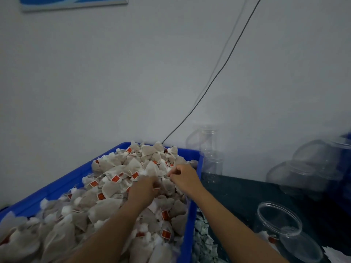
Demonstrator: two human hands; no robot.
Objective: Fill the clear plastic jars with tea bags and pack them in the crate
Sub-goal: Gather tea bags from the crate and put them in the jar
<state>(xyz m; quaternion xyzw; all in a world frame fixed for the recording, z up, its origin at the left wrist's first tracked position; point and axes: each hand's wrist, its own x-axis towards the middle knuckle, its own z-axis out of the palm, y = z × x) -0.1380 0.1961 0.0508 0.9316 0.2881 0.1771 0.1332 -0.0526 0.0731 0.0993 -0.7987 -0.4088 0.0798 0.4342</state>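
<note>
A blue crate (62, 185) is heaped with pale pyramid tea bags (114, 168) bearing red tags. My left hand (141, 190) is buried in the heap near its right side, fingers curled into the bags. My right hand (183, 177) sits close beside it, pinching a tea bag by its string or tag near the crate's right wall. An open clear plastic jar (279, 223) lies tilted at the lower right with a few tea bags inside. Its clear lid (302, 247) rests against it.
Several empty clear jars (210, 152) stand against the wall behind the crate's right corner. More jars (307, 171) are stacked at the far right on the dark table (237, 196). Loose paper scraps (203, 242) lie beside the crate. A black cable (218, 74) runs down the wall.
</note>
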